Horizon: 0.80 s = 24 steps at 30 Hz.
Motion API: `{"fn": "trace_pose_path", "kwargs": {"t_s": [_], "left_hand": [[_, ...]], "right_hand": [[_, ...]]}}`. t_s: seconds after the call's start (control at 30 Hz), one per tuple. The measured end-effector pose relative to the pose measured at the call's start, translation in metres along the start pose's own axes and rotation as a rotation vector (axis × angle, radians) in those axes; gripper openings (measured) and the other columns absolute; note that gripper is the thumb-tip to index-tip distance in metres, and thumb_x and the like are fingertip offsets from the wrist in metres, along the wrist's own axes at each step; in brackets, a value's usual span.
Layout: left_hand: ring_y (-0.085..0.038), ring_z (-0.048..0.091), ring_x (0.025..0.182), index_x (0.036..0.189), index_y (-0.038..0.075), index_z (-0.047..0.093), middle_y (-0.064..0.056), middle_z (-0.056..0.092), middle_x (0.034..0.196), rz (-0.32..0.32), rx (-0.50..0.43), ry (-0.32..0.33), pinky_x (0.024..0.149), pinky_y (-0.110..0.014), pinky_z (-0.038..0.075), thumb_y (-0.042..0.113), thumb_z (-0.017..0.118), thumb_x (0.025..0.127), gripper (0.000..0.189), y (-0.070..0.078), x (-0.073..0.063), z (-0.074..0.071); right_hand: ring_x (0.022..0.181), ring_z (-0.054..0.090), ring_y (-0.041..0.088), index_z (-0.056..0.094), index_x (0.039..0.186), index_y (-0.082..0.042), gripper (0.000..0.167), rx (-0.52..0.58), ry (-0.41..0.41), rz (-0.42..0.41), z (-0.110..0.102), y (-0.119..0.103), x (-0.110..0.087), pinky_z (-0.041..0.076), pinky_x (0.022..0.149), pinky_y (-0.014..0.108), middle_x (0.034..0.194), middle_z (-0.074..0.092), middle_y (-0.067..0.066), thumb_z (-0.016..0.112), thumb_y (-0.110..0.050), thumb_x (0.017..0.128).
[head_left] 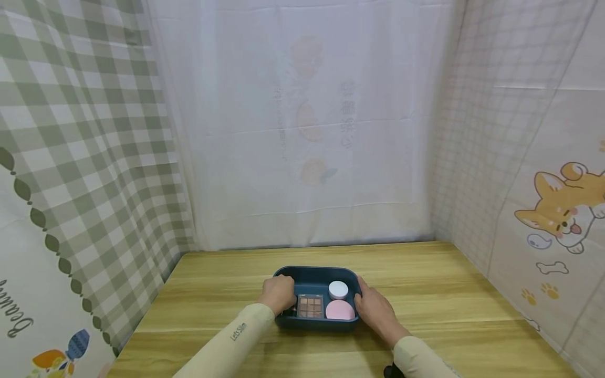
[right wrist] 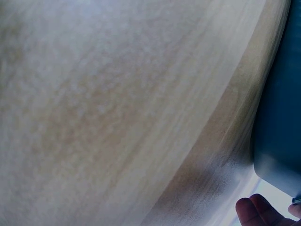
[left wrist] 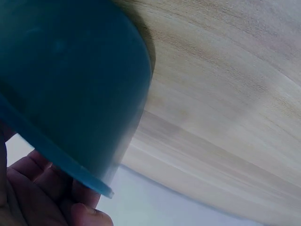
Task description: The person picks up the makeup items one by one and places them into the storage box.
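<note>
A dark teal storage bin [head_left: 317,326] with rounded corners sits low over the middle of the table, between both hands. My left hand [head_left: 278,294] grips its left end, with fingers curled at the rim; the left wrist view shows those fingers [left wrist: 40,181] beside the edge. At the right end, my right hand [head_left: 375,310] holds the rim between thumb and fingers. Inside lie an eyeshadow palette [head_left: 310,306] with several brown pans, a round white jar [head_left: 337,290] and a round pink item [head_left: 340,310]. Something dark near my left hand is partly hidden.
The light wood-grain table [head_left: 227,283] extends around the bin. A white curtain [head_left: 302,157] hangs behind it, with a green checked cloth [head_left: 104,136] at left and a dog-print cloth [head_left: 529,184] at right. A small black object [head_left: 393,371] shows by my right sleeve.
</note>
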<state>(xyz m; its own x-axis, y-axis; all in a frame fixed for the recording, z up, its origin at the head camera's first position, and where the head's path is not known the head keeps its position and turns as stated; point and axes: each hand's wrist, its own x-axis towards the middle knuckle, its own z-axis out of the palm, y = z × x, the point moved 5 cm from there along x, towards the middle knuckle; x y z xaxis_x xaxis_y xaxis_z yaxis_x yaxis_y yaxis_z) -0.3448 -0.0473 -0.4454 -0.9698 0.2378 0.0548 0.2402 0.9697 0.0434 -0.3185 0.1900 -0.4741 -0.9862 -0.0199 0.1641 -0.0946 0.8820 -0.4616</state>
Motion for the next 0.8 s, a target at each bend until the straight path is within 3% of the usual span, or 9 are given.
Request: {"fn": "trace_pose_path", "kwargs": {"t_s": [0.33,0.5,0.57,0.67,0.8], "left_hand": [[-0.012,0.046,0.050,0.065,0.015,0.057,0.003,0.049,0.057,0.060,-0.094,0.060,0.051,-0.034,0.043,0.023,0.074,0.088,0.029,-0.003,-0.002,-0.012],[-0.010,0.038,0.048,0.067,0.018,0.057,0.006,0.046,0.054,0.086,-0.162,0.095,0.051,-0.031,0.033,0.026,0.072,0.090,0.029,-0.011,-0.005,-0.012],[-0.012,0.043,0.049,0.070,0.017,0.060,0.006,0.051,0.057,0.099,-0.165,0.124,0.051,-0.031,0.035,0.026,0.072,0.090,0.025,-0.013,-0.007,-0.014],[-0.019,0.057,0.066,0.083,0.014,0.070,0.002,0.063,0.074,0.119,-0.131,0.199,0.062,-0.038,0.047,0.028,0.074,0.089,0.015,-0.016,-0.009,-0.016],[-0.027,0.062,0.089,0.101,0.013,0.073,-0.005,0.066,0.094,0.113,-0.102,0.302,0.078,-0.046,0.049,0.030,0.074,0.090,0.021,-0.027,-0.013,-0.017]], "right_hand": [[0.099,0.063,0.036,0.040,0.147,0.006,0.056,-0.008,-0.013,0.006,-0.002,0.002,0.002,0.049,0.087,0.054,0.114,0.063,0.028,0.051,-0.014,0.097],[0.097,0.063,0.035,0.040,0.148,0.005,0.056,-0.003,-0.016,0.009,-0.003,0.002,0.000,0.049,0.086,0.054,0.112,0.064,0.027,0.051,-0.014,0.096],[0.098,0.063,0.035,0.040,0.148,0.005,0.056,-0.007,-0.020,0.005,-0.004,0.002,0.001,0.049,0.085,0.054,0.112,0.064,0.027,0.051,-0.014,0.096],[0.100,0.063,0.037,0.041,0.147,0.005,0.056,-0.015,-0.020,-0.004,-0.006,0.002,0.001,0.049,0.086,0.054,0.114,0.063,0.027,0.051,-0.015,0.095],[0.108,0.061,0.042,0.041,0.148,0.004,0.055,-0.012,-0.025,-0.024,-0.009,0.002,0.001,0.048,0.090,0.056,0.118,0.062,0.029,0.051,-0.016,0.098]]}}
